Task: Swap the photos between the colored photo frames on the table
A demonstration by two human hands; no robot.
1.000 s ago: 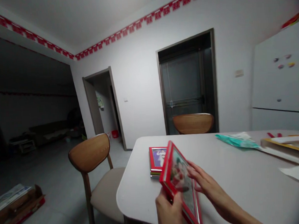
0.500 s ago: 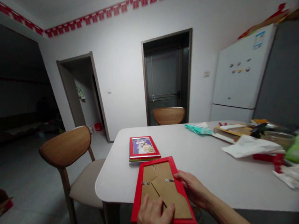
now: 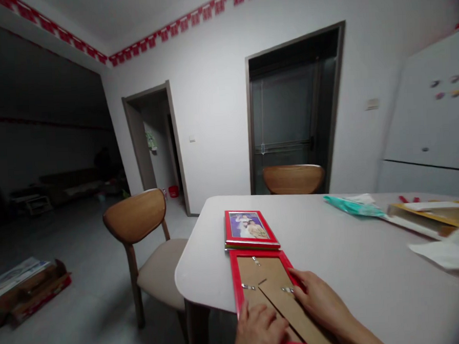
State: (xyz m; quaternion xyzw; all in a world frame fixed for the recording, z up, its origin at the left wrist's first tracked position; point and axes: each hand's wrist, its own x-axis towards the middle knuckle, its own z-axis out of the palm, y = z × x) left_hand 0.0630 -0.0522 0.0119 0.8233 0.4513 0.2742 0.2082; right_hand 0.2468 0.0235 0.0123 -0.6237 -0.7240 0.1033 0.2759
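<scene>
A red picture frame [image 3: 263,283] lies face down on the white table [image 3: 334,254], its brown cardboard back and stand strip up. My left hand [image 3: 257,332] rests on the frame's near left part, fingers curled down onto the backing. My right hand [image 3: 321,303] lies along the frame's right edge, fingers stretched toward a small metal clip. Just beyond it sits a stack of frames [image 3: 248,229], the top one red with a photo facing up.
A wooden chair [image 3: 140,233] stands at the table's left corner, another chair [image 3: 293,179] at the far side. A teal packet [image 3: 352,206], a yellow-edged box [image 3: 428,215] and white paper [image 3: 445,248] lie at the right. A fridge [image 3: 430,125] stands behind; a cardboard box [image 3: 28,288] sits on the floor.
A second ago I held the frame tilted up with the photo showing; it has been turned over and now lies back-up on the table. My right fingers moved onto its right edge.
</scene>
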